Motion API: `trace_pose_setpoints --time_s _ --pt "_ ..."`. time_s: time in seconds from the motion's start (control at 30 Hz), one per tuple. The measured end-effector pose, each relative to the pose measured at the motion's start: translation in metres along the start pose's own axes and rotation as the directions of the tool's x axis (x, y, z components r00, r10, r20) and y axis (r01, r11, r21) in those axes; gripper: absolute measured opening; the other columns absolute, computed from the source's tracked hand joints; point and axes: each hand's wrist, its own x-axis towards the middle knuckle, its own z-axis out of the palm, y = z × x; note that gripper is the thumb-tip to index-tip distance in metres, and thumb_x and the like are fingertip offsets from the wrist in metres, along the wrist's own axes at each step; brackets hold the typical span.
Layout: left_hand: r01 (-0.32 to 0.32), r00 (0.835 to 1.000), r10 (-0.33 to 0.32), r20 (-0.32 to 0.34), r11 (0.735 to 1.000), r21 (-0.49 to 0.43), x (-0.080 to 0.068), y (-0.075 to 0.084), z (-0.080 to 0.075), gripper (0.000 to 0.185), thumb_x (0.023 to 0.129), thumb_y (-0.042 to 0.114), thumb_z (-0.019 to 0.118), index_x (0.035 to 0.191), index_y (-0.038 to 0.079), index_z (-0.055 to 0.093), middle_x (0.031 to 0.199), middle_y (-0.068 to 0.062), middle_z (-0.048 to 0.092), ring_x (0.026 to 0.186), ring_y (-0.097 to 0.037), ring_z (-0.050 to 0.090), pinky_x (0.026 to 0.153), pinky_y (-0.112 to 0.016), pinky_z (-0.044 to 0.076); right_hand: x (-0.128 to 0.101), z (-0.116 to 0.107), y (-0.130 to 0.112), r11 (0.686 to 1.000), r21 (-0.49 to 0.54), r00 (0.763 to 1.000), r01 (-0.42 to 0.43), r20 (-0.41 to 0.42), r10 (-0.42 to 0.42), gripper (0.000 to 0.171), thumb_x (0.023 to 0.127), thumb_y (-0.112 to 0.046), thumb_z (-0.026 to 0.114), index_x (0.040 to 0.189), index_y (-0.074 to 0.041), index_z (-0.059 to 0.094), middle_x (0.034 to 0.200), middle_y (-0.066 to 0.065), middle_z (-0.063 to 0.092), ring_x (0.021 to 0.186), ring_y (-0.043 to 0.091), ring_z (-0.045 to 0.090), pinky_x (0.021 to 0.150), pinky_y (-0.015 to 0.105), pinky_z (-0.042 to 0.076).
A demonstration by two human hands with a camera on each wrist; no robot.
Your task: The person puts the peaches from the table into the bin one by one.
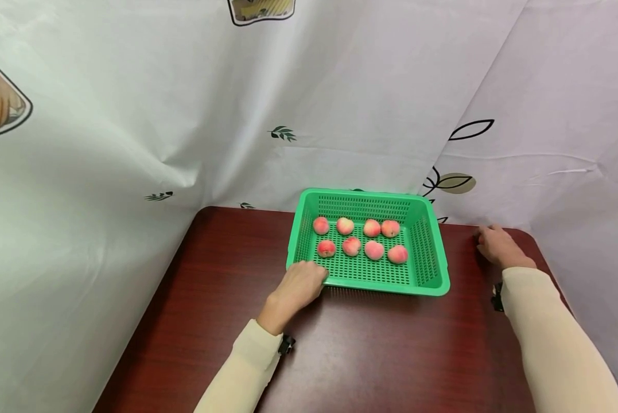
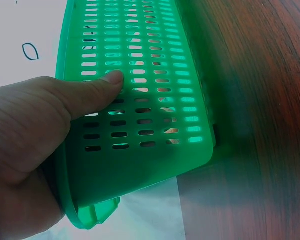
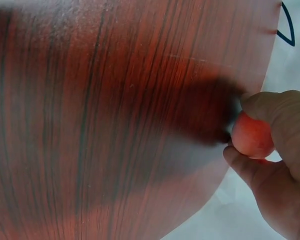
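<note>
altogether eight peaches point(image 1: 373, 250) lie in two rows of four inside the one green basket point(image 1: 423, 246), which sits on the dark red table point(image 1: 226, 298). a ninth peach point(image 3: 252, 136), round and pink-red, is pinched in the right hand point(image 1: 498, 245) at the table's far right corner. the left hand point(image 1: 299, 284) grips the basket's near left rim, thumb point(image 2: 97, 87) pressed on its slotted wall.

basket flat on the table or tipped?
Tipped slightly, as far as I can tell. The left hand grips the basket at its near-left corner, and the left wrist view shows that corner off the table.
</note>
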Motion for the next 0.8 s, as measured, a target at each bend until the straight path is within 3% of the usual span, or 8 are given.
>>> trace_pose_setpoints --time_s 0.4,0.53,0.8 --pt "0.010 1.000 -0.010 0.017 1.000 -0.006 0.000 -0.001 0.002 0.048 0.081 -0.005 0.065 0.055 0.021 0.035 0.053 0.007 0.026 0.052 -0.009 0.028 0.046 -0.026 0.021 -0.007 -0.008 -0.006 0.999 -0.006 0.999 0.052 -0.015 -0.052 0.032 0.097 -0.002 0.059 0.124 0.014 0.050 0.123 0.044 0.042 0.108 0.059 0.050 0.089 0.069 0.045" --pt "0.011 1.000 -0.011 0.013 1.000 -0.005 -0.001 0.000 0.000 0.049 0.081 -0.005 0.067 0.055 0.021 0.034 0.052 0.007 0.026 0.052 -0.008 0.026 0.046 -0.026 0.020 -0.009 -0.011 -0.012 0.997 0.012 0.996 0.071 -0.048 -0.071 0.036 0.097 -0.003 0.059 0.128 0.013 0.049 0.128 0.045 0.042 0.113 0.061 0.048 0.093 0.071 0.044" --pt "0.012 1.000 -0.012 0.008 1.000 -0.009 -0.001 0.001 -0.001 0.051 0.081 -0.005 0.067 0.056 0.022 0.033 0.054 0.008 0.024 0.053 -0.008 0.023 0.046 -0.026 0.019 -0.018 -0.019 -0.026 0.986 0.031 0.976 0.161 -0.153 -0.155 0.036 0.095 -0.003 0.067 0.126 0.011 0.054 0.121 0.039 0.051 0.102 0.051 0.054 0.084 0.063 0.048"
